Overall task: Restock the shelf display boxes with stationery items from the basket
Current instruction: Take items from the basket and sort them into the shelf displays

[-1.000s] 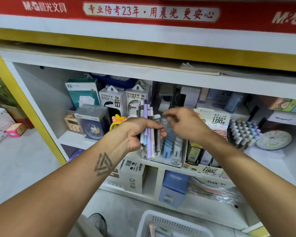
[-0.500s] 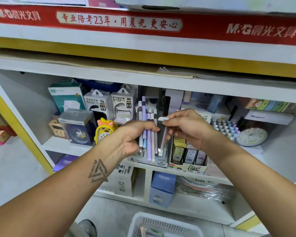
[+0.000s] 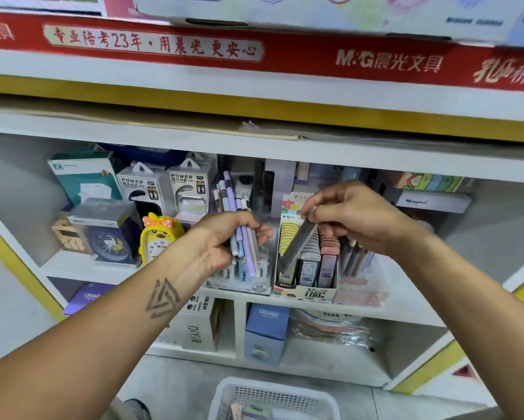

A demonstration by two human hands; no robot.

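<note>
My left hand [image 3: 224, 237] grips a bundle of pastel pens [image 3: 239, 228], purple, blue and white, held upright in front of a clear display box [image 3: 248, 283] marked 2B. My right hand [image 3: 354, 216] pinches the top of a single grey pen [image 3: 297, 244], which slants down to the left over a display box of pencil-lead cases [image 3: 309, 286] in yellow, grey and pink. A white plastic basket [image 3: 273, 398] with a few items stands on the floor below.
Power bank boxes [image 3: 163, 189], a yellow duck alarm clock [image 3: 157, 237] and a boxed blue clock [image 3: 109, 234] fill the shelf's left side. A blue CRUHRE box [image 3: 267, 328] and a DIY box [image 3: 200, 325] sit on the lower shelf. A red M&G sign strip [image 3: 285, 56] runs above.
My right hand has drawn one grey pen out of the bundle and carried it right, over the lead-case box. The camera has tilted up and moved closer.
</note>
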